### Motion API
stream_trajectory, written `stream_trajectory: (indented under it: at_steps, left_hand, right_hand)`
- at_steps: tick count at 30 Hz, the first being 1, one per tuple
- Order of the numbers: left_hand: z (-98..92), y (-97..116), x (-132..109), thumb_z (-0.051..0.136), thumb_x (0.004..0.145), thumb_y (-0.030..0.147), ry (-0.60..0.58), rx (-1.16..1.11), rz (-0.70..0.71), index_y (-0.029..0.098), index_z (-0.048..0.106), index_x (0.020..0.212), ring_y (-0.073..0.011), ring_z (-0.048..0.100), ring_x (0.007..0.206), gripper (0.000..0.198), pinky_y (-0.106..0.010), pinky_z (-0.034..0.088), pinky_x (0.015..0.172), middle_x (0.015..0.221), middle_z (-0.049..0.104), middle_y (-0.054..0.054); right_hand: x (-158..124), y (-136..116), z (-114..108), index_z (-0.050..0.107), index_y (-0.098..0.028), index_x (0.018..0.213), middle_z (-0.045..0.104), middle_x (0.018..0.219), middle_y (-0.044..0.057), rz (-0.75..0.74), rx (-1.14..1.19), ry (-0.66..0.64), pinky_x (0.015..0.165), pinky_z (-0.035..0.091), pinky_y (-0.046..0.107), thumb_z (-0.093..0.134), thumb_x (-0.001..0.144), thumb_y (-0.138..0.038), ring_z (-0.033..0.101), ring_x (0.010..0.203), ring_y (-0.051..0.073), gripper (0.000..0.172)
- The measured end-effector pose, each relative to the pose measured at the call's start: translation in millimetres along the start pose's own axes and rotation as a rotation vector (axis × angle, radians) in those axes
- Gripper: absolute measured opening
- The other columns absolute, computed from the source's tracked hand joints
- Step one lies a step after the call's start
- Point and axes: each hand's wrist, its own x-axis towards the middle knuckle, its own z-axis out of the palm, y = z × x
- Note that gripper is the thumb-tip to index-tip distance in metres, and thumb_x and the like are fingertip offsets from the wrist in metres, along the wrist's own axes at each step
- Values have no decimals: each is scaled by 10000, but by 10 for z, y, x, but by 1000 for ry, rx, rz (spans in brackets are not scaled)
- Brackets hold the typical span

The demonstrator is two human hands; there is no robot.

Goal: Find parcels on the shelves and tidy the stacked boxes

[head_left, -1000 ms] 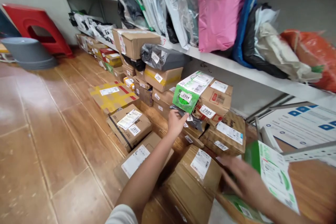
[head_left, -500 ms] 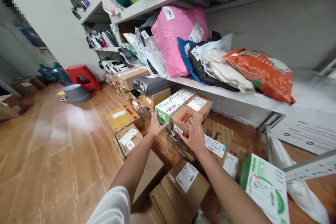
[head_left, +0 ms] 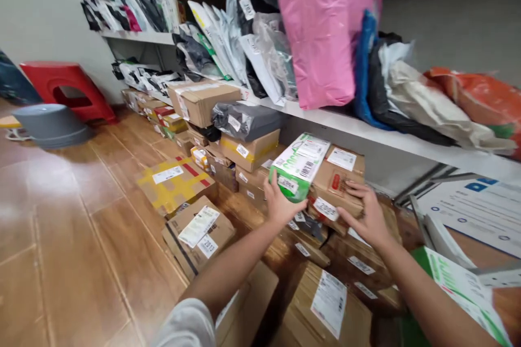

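A green and white printed box (head_left: 303,162) lies on a low stack, its long side against a brown cardboard box (head_left: 337,181) with a red mark and a 2005 label. My left hand (head_left: 280,200) grips the green and white box at its near end, fingers along its left side and thumb across the front. My right hand (head_left: 368,211) rests on the brown box, fingers spread over its top and thumb near the front label. Below them are more labelled cartons, partly hidden by my hands and arms.
Parcels in plastic bags, including a large pink one (head_left: 321,38), fill the white shelf (head_left: 329,122) above. A yellow-taped carton (head_left: 175,184) and a carton labelled 2013 (head_left: 199,236) lie on the wooden floor (head_left: 93,227). A red stool (head_left: 69,87) stands farther left.
The view has come closer and swung, so the shelf and boxes appear larger. Both hands stay at the same two boxes; my right fingers look more spread.
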Motion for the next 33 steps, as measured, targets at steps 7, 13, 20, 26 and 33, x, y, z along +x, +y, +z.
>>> stream_trajectory:
  at_steps: [7, 13, 20, 26, 33]
  left_hand:
    - [-321, -296, 297, 869, 449, 417, -27, -118, 67, 359, 332, 1480, -404, 288, 1330, 1164, -532, 251, 1128, 1453, 175, -119]
    - [-568, -511, 980, 878, 462, 392, -58, -193, 150, 426, 481, 1382, -378, 318, 1315, 1003, -505, 243, 1140, 1440, 219, -71]
    - [-503, -1192, 1056, 835, 489, 290, 70, -248, 49, 296, 454, 1388, -348, 330, 1352, 976, -458, 304, 1136, 1399, 241, -89]
    - [-420, -1173, 957, 806, 545, 319, 183, -64, 254, 291, 609, 1203, -389, 270, 1375, 688, -512, 232, 1149, 1444, 182, -87]
    - [-159, -1314, 1079, 798, 563, 322, 98, -18, 174, 281, 512, 1343, -373, 235, 1389, 832, -487, 252, 1155, 1432, 136, -102]
  right_hand:
    - [107, -325, 447, 454, -219, 1333, 488, 1419, 152, 139, -12, 61, 1154, 275, 605, 678, 794, -351, 408, 1370, 351, 598]
    - [229, -419, 656, 414, -219, 1424, 426, 1495, 133, 179, -88, -41, 1199, 208, 580, 668, 806, -356, 304, 1440, 344, 682]
    - [281, -424, 719, 409, -183, 1424, 421, 1493, 162, 181, -137, -26, 1181, 233, 599, 677, 803, -358, 307, 1437, 358, 699]
    - [240, -320, 676, 431, -186, 1404, 446, 1475, 157, 196, -135, 20, 1175, 242, 609, 672, 809, -364, 316, 1432, 354, 667]
    - [170, -317, 657, 416, -195, 1413, 432, 1492, 147, 211, -125, 44, 1186, 228, 592, 663, 817, -407, 285, 1451, 335, 679]
